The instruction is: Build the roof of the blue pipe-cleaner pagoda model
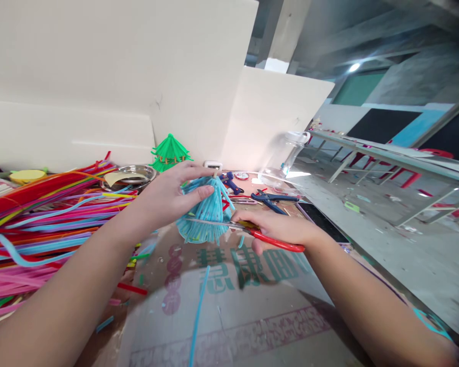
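A light blue cone of pipe cleaners [203, 229] stands on the printed board in front of me. My left hand [178, 196] grips its upper part, thumb and fingers closed around it. In my right hand [265, 227] are red-handled scissors [279, 243], their blades reaching left across the lower part of the blue cone. Whether the blades touch its strands, I cannot tell. A loose blue pipe cleaner [199, 316] lies on the board nearer to me.
Many coloured pipe cleaners [61, 224] are piled at left, beside a metal bowl [135, 176]. Behind stands a green pipe-cleaner tree [171, 153]. Blue-handled pliers [270, 200], a phone [323, 223] and a clear bottle [286, 158] lie or stand at right. White panels [191, 76] rise behind.
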Available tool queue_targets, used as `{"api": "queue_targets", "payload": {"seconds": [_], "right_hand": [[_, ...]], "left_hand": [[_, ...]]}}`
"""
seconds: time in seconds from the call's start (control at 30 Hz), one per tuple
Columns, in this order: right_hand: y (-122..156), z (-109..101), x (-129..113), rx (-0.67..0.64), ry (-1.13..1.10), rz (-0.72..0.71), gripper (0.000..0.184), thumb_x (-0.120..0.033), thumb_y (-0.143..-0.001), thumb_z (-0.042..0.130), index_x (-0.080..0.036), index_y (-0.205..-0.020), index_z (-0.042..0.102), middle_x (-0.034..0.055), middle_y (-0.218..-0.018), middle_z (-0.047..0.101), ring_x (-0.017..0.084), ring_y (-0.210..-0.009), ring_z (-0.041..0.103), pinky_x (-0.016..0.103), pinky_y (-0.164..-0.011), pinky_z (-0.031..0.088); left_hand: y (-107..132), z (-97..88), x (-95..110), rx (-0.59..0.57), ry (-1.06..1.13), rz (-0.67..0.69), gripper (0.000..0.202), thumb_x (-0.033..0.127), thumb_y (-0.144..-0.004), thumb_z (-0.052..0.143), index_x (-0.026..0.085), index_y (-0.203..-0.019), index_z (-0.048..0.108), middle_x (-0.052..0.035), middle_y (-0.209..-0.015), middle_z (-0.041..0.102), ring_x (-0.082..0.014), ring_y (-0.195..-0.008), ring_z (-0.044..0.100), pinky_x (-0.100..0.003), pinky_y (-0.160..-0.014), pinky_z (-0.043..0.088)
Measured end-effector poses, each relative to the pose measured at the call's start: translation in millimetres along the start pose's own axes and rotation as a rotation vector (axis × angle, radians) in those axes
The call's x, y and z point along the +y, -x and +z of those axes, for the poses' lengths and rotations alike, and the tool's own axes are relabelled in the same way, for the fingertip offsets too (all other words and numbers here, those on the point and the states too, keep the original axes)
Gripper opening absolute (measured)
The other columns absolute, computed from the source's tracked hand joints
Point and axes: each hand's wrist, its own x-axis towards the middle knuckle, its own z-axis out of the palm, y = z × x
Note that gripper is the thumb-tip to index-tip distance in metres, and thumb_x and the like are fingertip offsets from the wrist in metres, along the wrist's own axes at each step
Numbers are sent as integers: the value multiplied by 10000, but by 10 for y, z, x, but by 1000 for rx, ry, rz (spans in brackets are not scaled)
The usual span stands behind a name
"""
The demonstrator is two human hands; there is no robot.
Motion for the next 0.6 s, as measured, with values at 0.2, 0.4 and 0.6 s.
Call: {"api": "queue_targets", "payload": {"seconds": [0.2, 0.4, 0.6], "right_hand": [[0, 30, 29, -10, -10, -31, 367, -286, -823, 662, -193, -1165, 565, 52, -1138, 611, 204, -1029, 560, 316, -887, 440], [10, 56, 77, -42, -30, 41, 424, -214, -802, 659, -218, -1213, 552, 26, -1119, 643, 177, -985, 595, 292, -856, 459], [7, 47, -12, -58, -109, 132, 346, -121, -821, 583, -213, -1154, 562, -20, -862, 696, 144, -844, 631, 251, -749, 469]], "left_hand": [[4, -4, 45, -6, 3, 19, 369, 407, -889, 565, 249, -1210, 657, -37, -1137, 633, -182, -1043, 595, -291, -924, 461], [4, -34, 58, -34, 12, -6, 361, 401, -886, 573, 254, -1204, 658, -26, -1128, 627, -171, -1038, 593, -270, -902, 460], [1, -5, 69, -6, 31, 2, 368, 404, -885, 574, 268, -1218, 655, -20, -1147, 628, -170, -1061, 588, -259, -920, 456]]}}
